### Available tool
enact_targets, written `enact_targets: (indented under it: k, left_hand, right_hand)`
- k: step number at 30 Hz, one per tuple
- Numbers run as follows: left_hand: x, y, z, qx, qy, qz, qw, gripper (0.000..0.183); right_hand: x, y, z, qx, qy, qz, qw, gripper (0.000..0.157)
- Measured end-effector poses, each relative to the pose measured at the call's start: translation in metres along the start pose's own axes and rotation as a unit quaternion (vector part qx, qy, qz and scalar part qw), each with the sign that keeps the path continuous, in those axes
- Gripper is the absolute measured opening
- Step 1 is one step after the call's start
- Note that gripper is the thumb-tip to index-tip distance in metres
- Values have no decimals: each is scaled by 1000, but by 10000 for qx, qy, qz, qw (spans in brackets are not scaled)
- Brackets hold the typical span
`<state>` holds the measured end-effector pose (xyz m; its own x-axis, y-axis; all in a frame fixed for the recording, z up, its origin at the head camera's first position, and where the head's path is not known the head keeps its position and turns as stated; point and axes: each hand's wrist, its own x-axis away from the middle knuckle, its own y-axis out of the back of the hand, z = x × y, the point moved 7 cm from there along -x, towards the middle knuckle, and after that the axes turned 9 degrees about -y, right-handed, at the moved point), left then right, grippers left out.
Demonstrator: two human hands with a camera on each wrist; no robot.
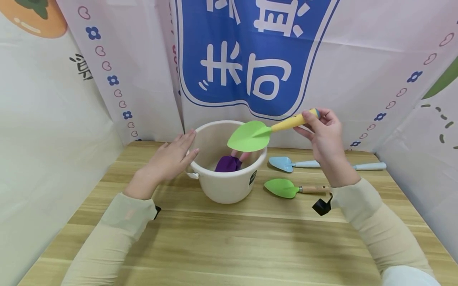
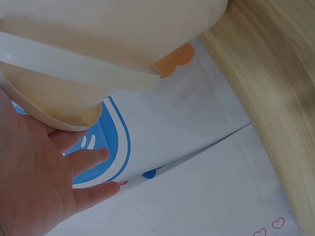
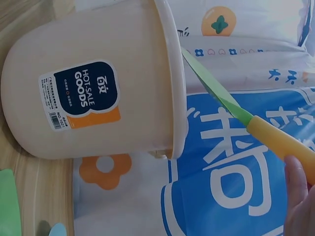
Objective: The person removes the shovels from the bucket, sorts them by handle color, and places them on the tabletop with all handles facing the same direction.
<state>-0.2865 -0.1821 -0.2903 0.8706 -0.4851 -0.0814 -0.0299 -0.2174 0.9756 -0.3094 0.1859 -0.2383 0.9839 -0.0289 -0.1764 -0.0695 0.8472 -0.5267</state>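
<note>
My right hand [image 1: 326, 137] pinches the yellow handle of a garden trowel [image 1: 250, 137] near its end. The trowel's green, leaf-shaped blade hangs tilted over the cream bucket [image 1: 225, 188], overlapping its right rim in the head view. Inside the bucket lies a purple trowel [image 1: 226, 163] with a pink handle, partly hidden by the green blade. My left hand [image 1: 169, 159] rests at the bucket's left rim with fingers spread. In the left wrist view, straight fingers [image 2: 88, 160] extend beyond the rim. From the right wrist, the yellow-handled trowel [image 3: 275, 140] shows with its blade tip behind the rim.
Right of the bucket, a second green trowel [image 1: 282, 188] with a wooden handle lies on the table [image 1: 214, 246]. Behind it lies a light blue trowel [image 1: 281, 163], its handle partly hidden by my right wrist. Printed cloth [image 1: 304, 79] hangs at the back.
</note>
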Motion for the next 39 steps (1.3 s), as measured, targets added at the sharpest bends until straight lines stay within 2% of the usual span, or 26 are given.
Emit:
enact_targets:
  k: [8,15,28,39]
  left_hand:
    - [1,-1,0,-2,-9,-4,10000,71]
    - [0,1,-1,24,-20,-44,10000,70]
    - [1,0,-1,3,-14,-19,10000,72]
    - [1,1,0,55,15,-22,10000,72]
  right_hand:
    - [3,23,9,-242,11,-215,9995,28]
    - [6,49,15,-637,-108,-644,9958,26]
    - [9,88,31,-600,124,-971,9934,26]
    - [18,132,34,-846,-154,-1382,9867,23]
